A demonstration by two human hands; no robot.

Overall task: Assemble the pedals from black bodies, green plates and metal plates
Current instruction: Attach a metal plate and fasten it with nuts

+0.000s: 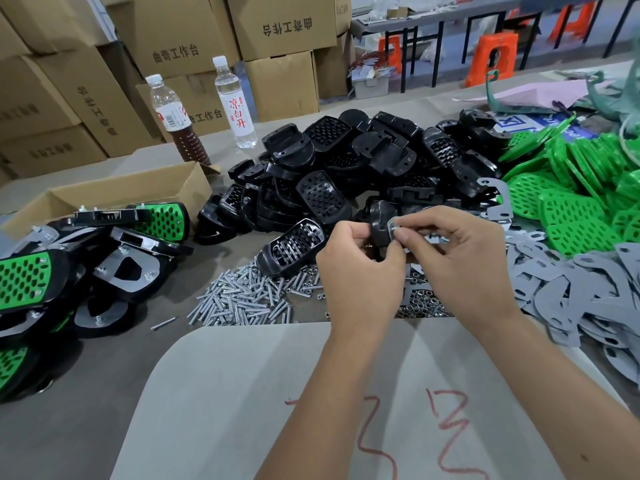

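A worker's left hand (360, 268) and right hand (464, 258) meet above the bench, fingers curled round a black pedal body (381, 225) held between them, while the right thumb and forefinger pinch a small metal plate (394, 226) against its edge. Behind lies a heap of black pedal bodies (346, 168); green perforated plates (571, 199) pile up at right, grey metal plates (588, 292) spread below them. Loose screws (242, 299) and nuts (420, 304) sit just under the hands. Finished pedals (69, 268) stack at left beside an open cardboard box (114, 195), with two bottles (204, 109) standing behind it.
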